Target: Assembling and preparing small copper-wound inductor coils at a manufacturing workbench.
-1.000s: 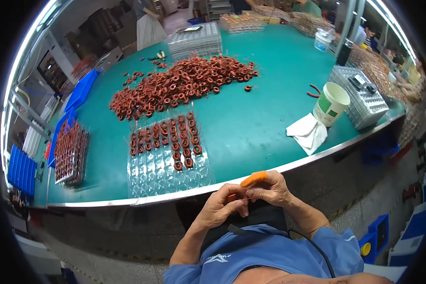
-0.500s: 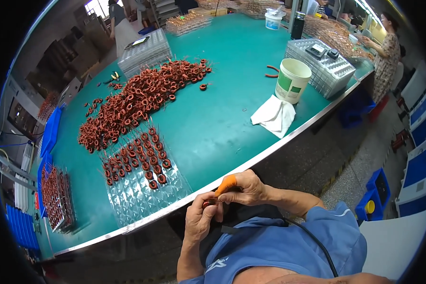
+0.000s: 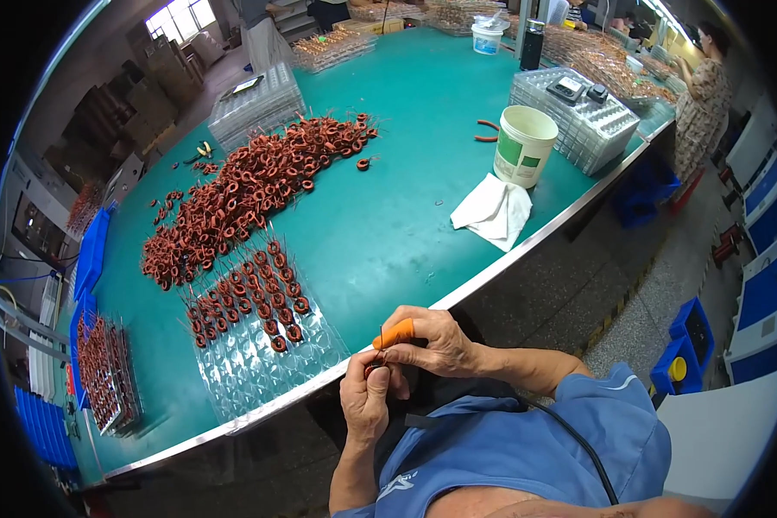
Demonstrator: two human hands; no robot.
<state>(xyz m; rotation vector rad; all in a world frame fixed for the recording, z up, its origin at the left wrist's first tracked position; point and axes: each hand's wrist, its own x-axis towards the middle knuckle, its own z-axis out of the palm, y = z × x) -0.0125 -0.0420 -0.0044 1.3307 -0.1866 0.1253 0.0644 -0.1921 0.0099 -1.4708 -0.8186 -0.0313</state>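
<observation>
Head view. The left hand (image 3: 364,402) and right hand (image 3: 440,342) meet just beyond the near edge of the green desk (image 3: 397,224), before the wearer's blue shirt (image 3: 527,440). The fingers of the left hand are closed around a small red coil (image 3: 374,369), which is partly hidden by the thumb. The fingers of the right hand, one of them wearing an orange cover (image 3: 394,334), are drawn together at the coil's upper side (whether they pinch a wire there cannot be told). A clear tray (image 3: 259,380) lies to the left of the hands, at the desk's edge; upright coils with thin leads stand in its farther cells. Behind it spreads a large heap of red coils (image 3: 250,186), one stray coil (image 3: 363,164) lying just beside it. A stack of filled trays (image 3: 104,375) stands at far left. To the right, a white cloth (image 3: 495,210) touches the base of a white-and-green bucket (image 3: 524,138); red-handled pliers (image 3: 487,131) and a stack of clear trays (image 3: 609,142) flank the bucket.
</observation>
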